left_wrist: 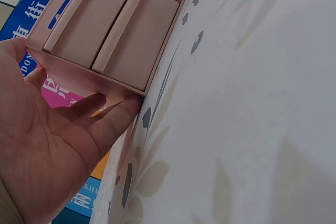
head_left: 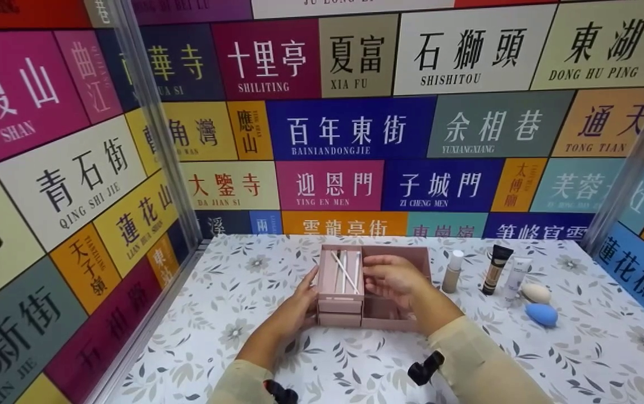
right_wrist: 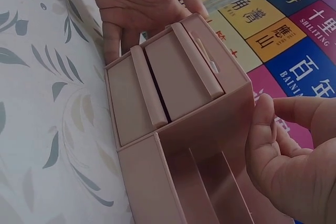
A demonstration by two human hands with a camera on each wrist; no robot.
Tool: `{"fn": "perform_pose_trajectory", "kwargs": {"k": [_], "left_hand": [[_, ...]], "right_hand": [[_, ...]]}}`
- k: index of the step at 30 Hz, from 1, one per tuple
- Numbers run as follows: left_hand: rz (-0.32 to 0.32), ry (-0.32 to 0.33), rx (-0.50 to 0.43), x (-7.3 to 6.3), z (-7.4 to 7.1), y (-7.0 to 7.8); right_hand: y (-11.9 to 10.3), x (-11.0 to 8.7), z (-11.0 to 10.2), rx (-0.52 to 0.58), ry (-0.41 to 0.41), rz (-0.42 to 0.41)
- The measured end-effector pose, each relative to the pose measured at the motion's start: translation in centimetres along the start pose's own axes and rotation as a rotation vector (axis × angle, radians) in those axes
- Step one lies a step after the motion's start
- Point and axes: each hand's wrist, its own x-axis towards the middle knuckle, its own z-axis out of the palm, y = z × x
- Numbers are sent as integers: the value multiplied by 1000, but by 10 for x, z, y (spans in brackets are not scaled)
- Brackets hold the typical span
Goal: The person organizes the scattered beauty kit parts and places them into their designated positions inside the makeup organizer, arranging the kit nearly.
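Observation:
A pink desktop organizer (head_left: 341,320) stands on the table, with two stacked drawers (right_wrist: 184,61) on its left and open compartments (right_wrist: 207,182) on its right. Several thin white sticks like cotton swabs (head_left: 345,272) lie in the shallow top of the drawer side. Along the organizer's left side, my left hand (left_wrist: 58,135) rests with its fingers extended against the wall and its thumb near the top edge. My right hand (head_left: 394,280) is over the compartments, its fingertips beside the drawer section's upper right edge. Its fingers bend loosely, with nothing showing between them.
Right of the organizer stand a bottle with a white cap (head_left: 453,272), a black tube (head_left: 496,269) and a white tube (head_left: 516,278). Beside them lie a beige sponge (head_left: 536,293) and a blue sponge (head_left: 541,315). Printed walls (head_left: 350,129) enclose the leaf-patterned table (head_left: 232,303).

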Motion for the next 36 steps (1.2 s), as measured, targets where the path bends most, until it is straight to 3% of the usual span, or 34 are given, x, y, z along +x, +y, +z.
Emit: {"fn": "perform_pose_trajectory", "kwargs": {"k": [14,25,36], "left_hand": [[16,-6,18,-1,-1,0],[15,-11,-13,-1,0,-1],[-5,-7,-11,-1,1,-1]], "right_hand": [[-1,-19,-20,-15,3,-31],[5,-54,-63,-46,-13,-88],[5,-72,-99,-73,18,-86]]}}
